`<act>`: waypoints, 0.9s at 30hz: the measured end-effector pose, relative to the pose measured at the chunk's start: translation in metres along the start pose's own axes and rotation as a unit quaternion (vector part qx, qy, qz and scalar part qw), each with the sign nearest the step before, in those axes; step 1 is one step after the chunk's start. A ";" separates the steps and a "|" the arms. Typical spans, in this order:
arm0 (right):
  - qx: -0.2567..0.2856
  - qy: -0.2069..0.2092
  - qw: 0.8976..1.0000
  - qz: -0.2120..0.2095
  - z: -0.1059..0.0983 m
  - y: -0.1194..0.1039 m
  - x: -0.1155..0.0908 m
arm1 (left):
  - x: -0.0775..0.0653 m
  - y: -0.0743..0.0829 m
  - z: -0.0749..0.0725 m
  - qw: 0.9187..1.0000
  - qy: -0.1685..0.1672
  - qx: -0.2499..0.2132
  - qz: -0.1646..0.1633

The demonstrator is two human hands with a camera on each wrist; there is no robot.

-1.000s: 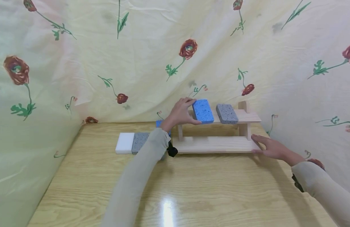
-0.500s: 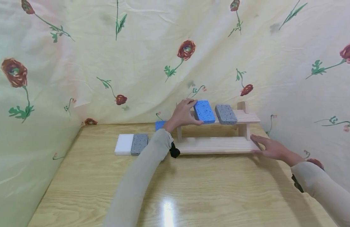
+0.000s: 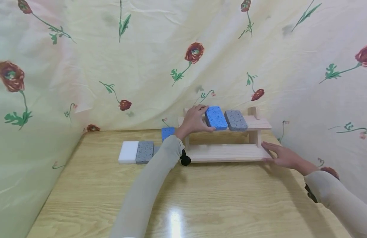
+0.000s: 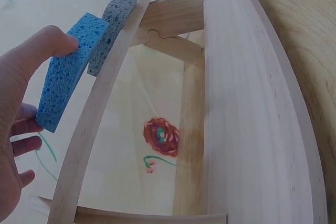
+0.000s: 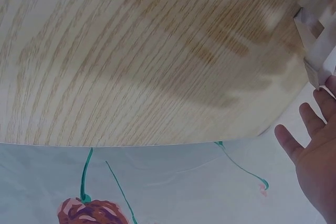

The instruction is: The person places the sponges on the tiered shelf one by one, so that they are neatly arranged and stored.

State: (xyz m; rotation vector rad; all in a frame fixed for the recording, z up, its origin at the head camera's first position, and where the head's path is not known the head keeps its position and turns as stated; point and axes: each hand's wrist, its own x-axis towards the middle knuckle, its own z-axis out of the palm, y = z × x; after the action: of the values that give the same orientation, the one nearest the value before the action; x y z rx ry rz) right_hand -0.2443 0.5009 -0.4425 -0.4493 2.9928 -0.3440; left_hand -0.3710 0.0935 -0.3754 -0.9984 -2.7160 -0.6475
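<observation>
My left hand [image 3: 195, 121] pinches a blue sponge [image 3: 216, 118] by its edges, thumb along one side and fingertips at the other. This sponge stands tilted at the upper board of a two-tier wooden rack [image 3: 225, 152]. Right beside it leans a grey speckled sponge [image 3: 236, 120] on the same board. In the left wrist view the blue sponge [image 4: 71, 72] overlaps the upper rail's outer side, close to the grey sponge [image 4: 113, 30]. My right hand [image 3: 281, 156] rests against the right end of the rack's lower board, its fingers extended.
Left of the rack, a white sponge [image 3: 128, 152] and a grey sponge [image 3: 145, 152] lie side by side on the wooden table [image 3: 219, 198]. Behind my left forearm another blue sponge [image 3: 167, 133] partly shows. A flowered cloth [image 3: 153, 59] hangs behind the table.
My left hand has slid the blue sponge slightly right, narrowing the gap to the grey sponge on the rack. The right hand stays at the rack's end.
</observation>
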 end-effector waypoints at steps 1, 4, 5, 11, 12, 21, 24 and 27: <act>0.000 0.001 1.000 0.000 0.000 0.001 0.000 | 0.001 0.000 0.000 1.000 0.000 0.002 0.000; 0.001 0.002 1.000 -0.002 0.000 0.002 0.001 | 0.002 0.000 0.000 1.000 -0.001 0.002 0.001; 0.001 0.002 1.000 -0.002 0.000 0.002 0.002 | 0.002 0.000 0.000 1.000 -0.001 0.001 0.001; -0.002 0.000 1.000 0.001 -0.001 0.002 0.001 | 0.003 0.000 0.001 1.000 -0.012 -0.001 -0.005; -0.003 -0.001 1.000 0.002 0.000 0.002 0.001 | 0.003 0.000 0.002 1.000 -0.014 -0.001 -0.006; -0.002 0.004 1.000 0.003 0.001 0.001 -0.001 | 0.004 0.003 0.005 1.000 -0.022 0.016 -0.005; 0.002 0.002 1.000 0.007 0.001 0.000 -0.001 | 0.005 0.004 0.006 0.999 -0.024 0.024 -0.003; 0.004 0.001 1.000 0.009 0.000 0.000 -0.001 | 0.005 0.005 0.007 0.999 -0.029 0.034 -0.007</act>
State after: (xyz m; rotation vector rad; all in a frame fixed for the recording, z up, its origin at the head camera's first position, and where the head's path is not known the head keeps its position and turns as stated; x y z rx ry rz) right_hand -0.2433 0.5007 -0.4426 -0.4226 2.9941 -0.3554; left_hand -0.3715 0.1030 -0.3782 -0.9992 -2.7770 -0.5335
